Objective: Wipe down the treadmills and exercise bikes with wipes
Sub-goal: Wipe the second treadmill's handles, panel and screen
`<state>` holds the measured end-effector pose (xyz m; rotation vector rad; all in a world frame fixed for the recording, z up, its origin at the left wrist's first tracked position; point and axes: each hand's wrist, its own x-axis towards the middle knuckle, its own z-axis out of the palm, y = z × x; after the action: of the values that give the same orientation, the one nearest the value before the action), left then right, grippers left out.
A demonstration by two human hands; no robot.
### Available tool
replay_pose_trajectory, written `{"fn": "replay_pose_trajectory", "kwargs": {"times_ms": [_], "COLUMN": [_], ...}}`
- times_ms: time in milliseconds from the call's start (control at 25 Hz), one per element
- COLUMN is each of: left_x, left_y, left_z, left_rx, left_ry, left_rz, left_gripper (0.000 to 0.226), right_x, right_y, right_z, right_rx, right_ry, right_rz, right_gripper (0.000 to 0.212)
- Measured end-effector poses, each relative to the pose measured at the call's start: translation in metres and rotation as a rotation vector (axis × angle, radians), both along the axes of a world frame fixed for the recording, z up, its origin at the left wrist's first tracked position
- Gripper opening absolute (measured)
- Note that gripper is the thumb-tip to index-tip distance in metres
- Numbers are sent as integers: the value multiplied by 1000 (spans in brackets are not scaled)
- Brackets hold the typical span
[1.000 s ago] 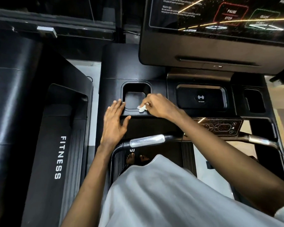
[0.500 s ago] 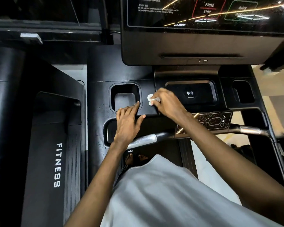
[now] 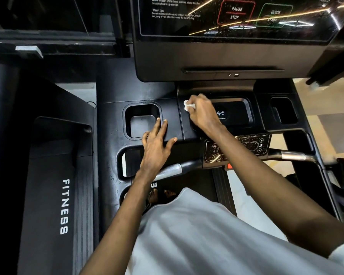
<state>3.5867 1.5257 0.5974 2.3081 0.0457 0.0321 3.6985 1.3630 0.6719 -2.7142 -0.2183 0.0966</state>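
Wipe (image 3: 187, 105) pinched by curled fingers (image 3: 196, 100) of right hand (image 3: 202, 114) on console (image 3: 173, 124) | left hand (image 3: 157, 147) lay flat, empty | I judged screen (image 3: 236, 26), bikes undone.

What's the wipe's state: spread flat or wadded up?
Wadded: the wipe is a small white lump pinched in the right hand on the console.

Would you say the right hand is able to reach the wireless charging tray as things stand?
Probably yes: the right hand, holding the wipe, sits at the left rim of the charging tray, with nothing between them.
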Motion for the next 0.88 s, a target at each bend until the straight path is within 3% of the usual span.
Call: {"fn": "replay_pose_trajectory", "kwargs": {"times_ms": [160,400,640,720,880], "left_x": [1,3,5,5,6], "left_y": [4,-2,-19,-23,-29], "left_z": [-2,2,13,15,17], "left_rx": [-6,-6,-28,-9,16], "left_ry": [22,52,117,117,114], "left_rz": [-9,25,70,79,117], "left_gripper": [73,77,78,77,74], "right_x": [-36,-20,-16,-8,11], "right_y": [4,-35,-35,-45,-68], "right_z": [1,10,8,4,-7], "right_rx": [-68,-16,70,96,110], "right_ry": [55,254,406,370,115], "right_rz": [262,-96,185,147,-99], "right_gripper": [13,6,11,12,12]}}
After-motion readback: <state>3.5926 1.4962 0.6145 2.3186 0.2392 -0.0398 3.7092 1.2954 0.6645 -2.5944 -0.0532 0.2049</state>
